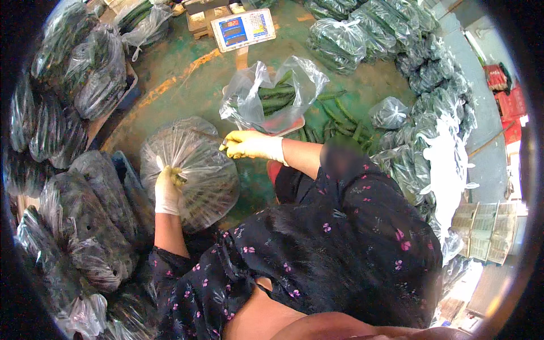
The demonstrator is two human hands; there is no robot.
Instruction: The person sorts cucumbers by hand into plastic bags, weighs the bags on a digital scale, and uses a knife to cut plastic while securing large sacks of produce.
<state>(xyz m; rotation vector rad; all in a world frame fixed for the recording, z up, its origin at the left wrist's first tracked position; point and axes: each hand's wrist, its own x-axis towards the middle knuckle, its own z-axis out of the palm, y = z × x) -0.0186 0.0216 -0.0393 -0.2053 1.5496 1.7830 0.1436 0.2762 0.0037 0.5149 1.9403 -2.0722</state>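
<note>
My left hand point(168, 189), in a pale glove, grips the gathered neck of a large clear plastic bag point(204, 182) whose contents are hard to make out. Just right of that bag my right hand point(246, 145) wears a yellowish glove with its fingers curled together; whether something small is between them cannot be told. Beyond it, an open clear plastic bag point(312, 76) with cucumbers point(276, 98) inside sits on the tray of a scale. The digital scale's display point(243, 29) stands behind and is lit. Loose cucumbers point(340, 117) lie on the green floor right of the open bag.
Filled plastic bags point(95, 212) are stacked along the left, some in a crate. More bags of cucumbers point(340, 40) lie at the back right and along the right side. A small tied bag point(389, 112) rests near the loose cucumbers. A red object point(274, 172) is beside my dark-clothed leg.
</note>
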